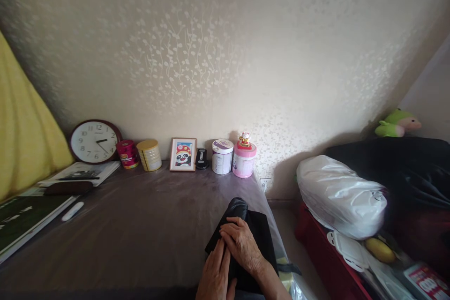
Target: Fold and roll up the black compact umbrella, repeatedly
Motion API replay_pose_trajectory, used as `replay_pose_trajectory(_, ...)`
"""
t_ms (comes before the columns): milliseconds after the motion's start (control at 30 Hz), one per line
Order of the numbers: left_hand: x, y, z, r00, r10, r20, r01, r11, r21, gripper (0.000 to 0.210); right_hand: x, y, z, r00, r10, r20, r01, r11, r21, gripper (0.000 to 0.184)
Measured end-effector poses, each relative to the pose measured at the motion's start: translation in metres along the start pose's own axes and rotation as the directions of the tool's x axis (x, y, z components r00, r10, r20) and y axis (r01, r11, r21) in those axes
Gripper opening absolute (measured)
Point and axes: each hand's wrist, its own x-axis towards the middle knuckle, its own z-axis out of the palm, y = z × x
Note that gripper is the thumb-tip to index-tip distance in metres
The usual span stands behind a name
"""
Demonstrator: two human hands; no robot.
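Note:
A black fabric item (260, 229), flat with a shinier rounded part at its far end, lies near the right edge of the table; I cannot tell its exact kind. My left hand (215, 269) rests on its near left side, fingers stretched out and pointing away from me. Across the black fabric lies my right hand (242, 246), its fingers flat and reaching over to the left fingertips. The two hands touch, and they hide the middle of the fabric.
Along the wall stand a clock (94, 141), several tins, a framed panda picture (183, 154) and a pink tub (244, 161) with a figurine. Books (31, 215) and a white stick-like object (72, 211) lie left. Beyond the table's right edge sits a white plastic bag (341, 194).

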Motion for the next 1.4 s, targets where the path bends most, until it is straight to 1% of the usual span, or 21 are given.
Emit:
replay_pose_trajectory(100, 0.001, -0.001, -0.004, 0.999, -0.008, 0.036, 0.008, 1.000, -0.008, 0.080, 0.004, 0.015, 0.001, 1.000, -0.015, 0.002, 0.015, 0.999, -0.035, 0.025)
replay_pose_trajectory(233, 0.001, 0.000, -0.004, 0.996, -0.031, 0.089, 0.034, 0.999, -0.026, 0.083, 0.020, 0.036, 0.006, 1.000, 0.017, -0.010, -0.017, 0.998, -0.056, 0.029)
replay_pose_trajectory(333, 0.003, 0.001, -0.006, 0.984, -0.076, 0.158, 0.087, 0.994, -0.061, 0.081, 0.033, 0.048, 0.009, 0.999, 0.050, -0.013, -0.051, 0.996, -0.075, 0.031)
replay_pose_trajectory(467, 0.008, 0.007, -0.021, 0.945, -0.158, 0.287, 0.197, 0.974, -0.113, 0.075, 0.049, 0.059, 0.013, 0.995, 0.102, 0.007, -0.100, 0.989, -0.112, 0.033)
replay_pose_trajectory(567, 0.010, 0.012, -0.031, 0.907, -0.227, 0.355, 0.276, 0.957, -0.093, 0.080, 0.059, 0.068, 0.014, 0.992, 0.125, 0.022, -0.121, 0.984, -0.127, 0.033)
replay_pose_trajectory(633, 0.010, 0.014, -0.032, 0.905, -0.252, 0.342, 0.287, 0.956, -0.056, 0.085, 0.065, 0.072, 0.013, 0.991, 0.127, 0.033, -0.121, 0.983, -0.138, 0.033)
replay_pose_trajectory(700, 0.007, 0.013, -0.026, 0.925, -0.243, 0.292, 0.262, 0.965, -0.025, 0.087, 0.068, 0.073, 0.010, 0.989, 0.147, 0.002, -0.145, 0.978, -0.150, 0.032)
replay_pose_trajectory(767, 0.004, 0.012, -0.017, 0.947, -0.218, 0.236, 0.226, 0.974, -0.007, 0.088, 0.064, 0.067, 0.007, 0.980, 0.169, -0.106, -0.184, 0.971, -0.152, 0.031)
replay_pose_trajectory(800, 0.003, 0.011, -0.012, 0.954, -0.211, 0.211, 0.216, 0.976, -0.001, 0.087, 0.060, 0.063, 0.005, 0.973, 0.160, -0.166, -0.184, 0.973, -0.142, 0.030)
replay_pose_trajectory(833, 0.001, 0.010, -0.007, 0.959, -0.207, 0.193, 0.210, 0.978, 0.002, 0.087, 0.054, 0.057, 0.005, 0.968, 0.136, -0.209, -0.164, 0.979, -0.125, 0.030)
replay_pose_trajectory(867, 0.000, 0.010, -0.003, 0.962, -0.203, 0.182, 0.206, 0.978, 0.001, 0.088, 0.046, 0.050, 0.005, 0.970, 0.095, -0.224, -0.121, 0.987, -0.104, 0.029)
replay_pose_trajectory(933, -0.001, 0.011, 0.002, 0.963, -0.202, 0.177, 0.206, 0.978, -0.008, 0.092, 0.031, 0.039, 0.007, 0.986, 0.014, -0.164, -0.023, 0.998, -0.054, 0.029)
replay_pose_trajectory(967, -0.002, 0.012, 0.002, 0.962, -0.205, 0.182, 0.211, 0.977, -0.014, 0.095, 0.025, 0.034, 0.008, 0.993, -0.003, -0.120, -0.001, 0.999, -0.037, 0.029)
replay_pose_trajectory(1033, -0.001, 0.015, -0.002, 0.956, -0.217, 0.199, 0.226, 0.974, -0.026, 0.096, 0.021, 0.031, 0.011, 0.998, 0.006, -0.061, -0.007, 1.000, -0.021, 0.031)
replay_pose_trajectory(1133, 0.000, 0.018, -0.011, 0.951, -0.226, 0.211, 0.238, 0.971, -0.032, 0.096, 0.031, 0.042, 0.014, 0.994, 0.074, -0.083, -0.077, 0.996, -0.042, 0.031)
replay_pose_trajectory(1200, 0.000, 0.020, -0.016, 0.956, -0.217, 0.196, 0.226, 0.974, -0.025, 0.097, 0.042, 0.055, 0.012, 0.982, 0.137, -0.127, -0.146, 0.987, -0.066, 0.030)
replay_pose_trajectory(1267, -0.001, 0.021, -0.018, 0.963, -0.209, 0.167, 0.214, 0.977, -0.012, 0.097, 0.047, 0.069, 0.006, 0.956, 0.229, -0.186, -0.246, 0.966, -0.074, 0.029)
replay_pose_trajectory(1300, -0.001, 0.021, -0.019, 0.966, -0.209, 0.154, 0.212, 0.977, -0.005, 0.097, 0.045, 0.076, 0.001, 0.933, 0.284, -0.222, -0.305, 0.950, -0.068, 0.030)
replay_pose_trajectory(1333, -0.001, 0.022, -0.020, 0.966, -0.211, 0.146, 0.214, 0.977, -0.003, 0.096, 0.040, 0.083, -0.005, 0.900, 0.342, -0.269, -0.369, 0.927, -0.057, 0.032)
replay_pose_trajectory(1400, -0.001, 0.024, -0.022, 0.965, -0.219, 0.147, 0.223, 0.975, -0.015, 0.096, 0.020, 0.094, -0.020, 0.822, 0.443, -0.357, -0.481, 0.877, -0.020, 0.034)
